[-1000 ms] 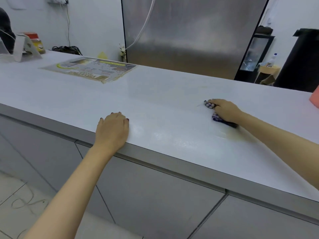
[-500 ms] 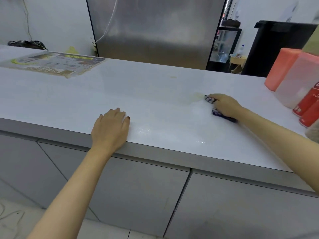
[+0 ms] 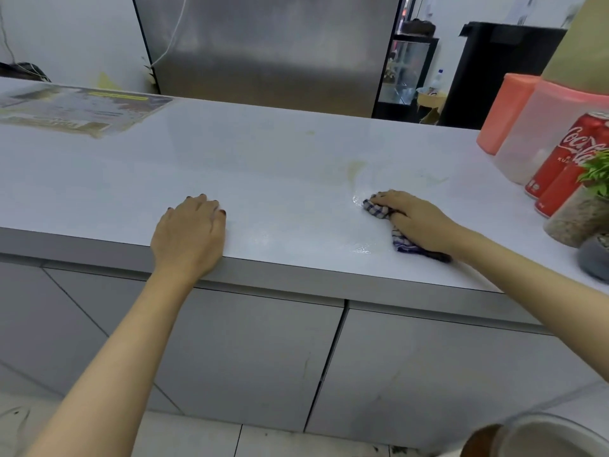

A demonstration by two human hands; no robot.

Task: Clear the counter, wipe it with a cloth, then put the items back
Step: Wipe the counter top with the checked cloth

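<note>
My right hand [image 3: 416, 222] grips a bunched blue-and-white checked cloth [image 3: 377, 209] and presses it on the white counter [image 3: 263, 166], right of centre near the front edge. Wet streaks shine around the cloth, and a faint yellowish stain [image 3: 356, 168] lies just beyond it. My left hand [image 3: 191, 230] lies flat at the counter's front edge, fingers straight, holding nothing. At the right end stand two red cola cans [image 3: 566, 163], a clear container with a pink lid [image 3: 540, 136], a pink container [image 3: 504, 113] and a small potted plant [image 3: 586, 206].
A laminated menu sheet [image 3: 82, 108] lies on the counter at far left. A steel fridge [image 3: 263, 51] stands behind the counter. Grey cabinet doors [image 3: 247, 351] run below the front edge. A round container rim [image 3: 540, 437] shows at bottom right.
The view has swung right, bringing the cans and containers into sight. My right hand has drawn the cloth nearer the front edge, away from the stain. The left hand stays put.
</note>
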